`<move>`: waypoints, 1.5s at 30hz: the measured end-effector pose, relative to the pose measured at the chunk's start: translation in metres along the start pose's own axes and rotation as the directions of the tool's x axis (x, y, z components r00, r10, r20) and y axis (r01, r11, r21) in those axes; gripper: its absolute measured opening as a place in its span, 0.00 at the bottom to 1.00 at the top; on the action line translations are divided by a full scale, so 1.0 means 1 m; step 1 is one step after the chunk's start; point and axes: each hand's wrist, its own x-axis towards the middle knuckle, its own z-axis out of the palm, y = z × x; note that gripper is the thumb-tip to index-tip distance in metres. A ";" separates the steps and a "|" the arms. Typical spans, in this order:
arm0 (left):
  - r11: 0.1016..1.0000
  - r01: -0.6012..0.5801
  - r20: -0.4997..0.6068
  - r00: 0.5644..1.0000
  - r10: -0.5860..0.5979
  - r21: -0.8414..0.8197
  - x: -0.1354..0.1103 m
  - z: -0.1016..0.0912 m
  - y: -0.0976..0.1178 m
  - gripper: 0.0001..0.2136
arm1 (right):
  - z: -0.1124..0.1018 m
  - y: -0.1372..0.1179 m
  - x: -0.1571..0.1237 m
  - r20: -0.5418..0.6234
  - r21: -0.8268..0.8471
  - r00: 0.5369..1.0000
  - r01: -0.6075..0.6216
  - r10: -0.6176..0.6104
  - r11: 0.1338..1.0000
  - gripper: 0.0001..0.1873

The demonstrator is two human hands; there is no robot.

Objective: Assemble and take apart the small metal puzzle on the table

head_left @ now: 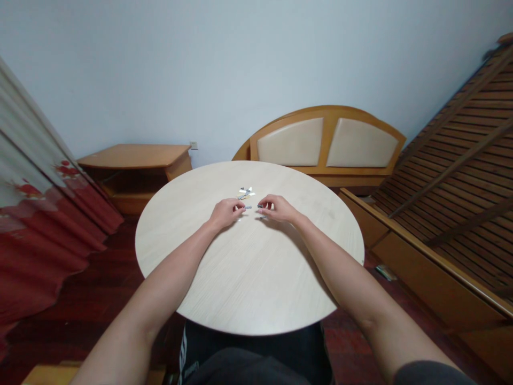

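Observation:
Over the middle of a round, pale wood table [248, 283], my two hands face each other with a small gap between them. My left hand [228, 212] pinches a small grey strip-like piece [248, 207] that points to the right. In the fingertips of my right hand [278, 207] is a small dark piece [259, 206]; its kind is too small to make out. Just beyond my left hand lies a loose pile of small grey, white and tan pieces [246, 192]. Another small piece [262, 217] shows beneath my right fingers.
A wooden cabinet [140, 155] stands at the back left by a red and white curtain [48, 230]. Behind the table is a padded headboard [290, 141]. A slatted wooden bed base [465, 155] leans at the right, above a wooden bed frame [420, 262].

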 end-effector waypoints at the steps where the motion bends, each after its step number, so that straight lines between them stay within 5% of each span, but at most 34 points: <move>1: 1.000 -0.009 0.008 1.000 0.009 -0.001 0.000 0.000 0.000 0.06 | 0.004 -0.001 0.001 -0.018 0.004 0.999 0.032 -0.031 0.999 0.11; 7: 1.000 -0.023 0.014 1.000 0.023 0.003 0.000 0.002 0.001 0.06 | 0.027 -0.009 0.005 -0.086 -0.015 0.987 0.133 -0.134 0.991 0.06; 16: 0.999 -0.054 0.020 0.998 0.054 0.000 0.000 0.000 0.005 0.07 | 0.031 -0.008 0.005 -0.177 -0.003 0.961 0.213 -0.210 0.977 0.08; 45: 0.999 -0.048 -0.003 0.999 0.048 0.022 0.000 0.001 0.007 0.11 | 0.045 -0.019 0.006 -0.231 -0.042 0.963 0.133 -0.139 0.990 0.08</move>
